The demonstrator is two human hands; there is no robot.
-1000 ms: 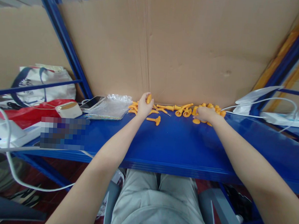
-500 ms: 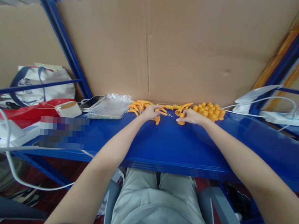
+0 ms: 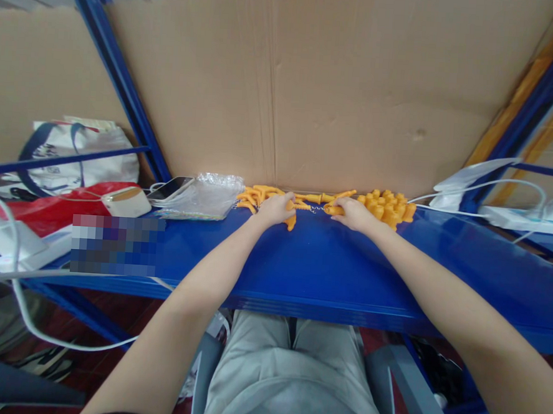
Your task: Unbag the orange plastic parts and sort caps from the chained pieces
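My left hand [image 3: 273, 212] is closed at the right side of a pile of orange corkscrew handles [image 3: 259, 192]. Its curled fingers seem to be around one orange corkscrew [image 3: 291, 223], whose grip shows just below them. A metal spiral [image 3: 314, 210] sticks out to the right of this hand. Across a small gap, my right hand [image 3: 356, 215] has its fingers closed on an orange bell-shaped piece [image 3: 334, 210], partly hidden by the fingertips. Behind them, more orange parts [image 3: 321, 198] lie along the cardboard.
Several orange cup-like pieces [image 3: 386, 206] stand grouped beside my right hand. Left of the pile lie a clear plastic packet [image 3: 197, 202] and a phone [image 3: 172, 188]. A red bag [image 3: 65, 203] and white cables are farther left. Cardboard [image 3: 334, 98] walls the back of the blue table [image 3: 319, 272].
My right hand has moved slightly back, and the orange bell-shaped piece at its fingertips has shifted away from me. My left hand has turned a little and sits slightly lower, nearer the grip.
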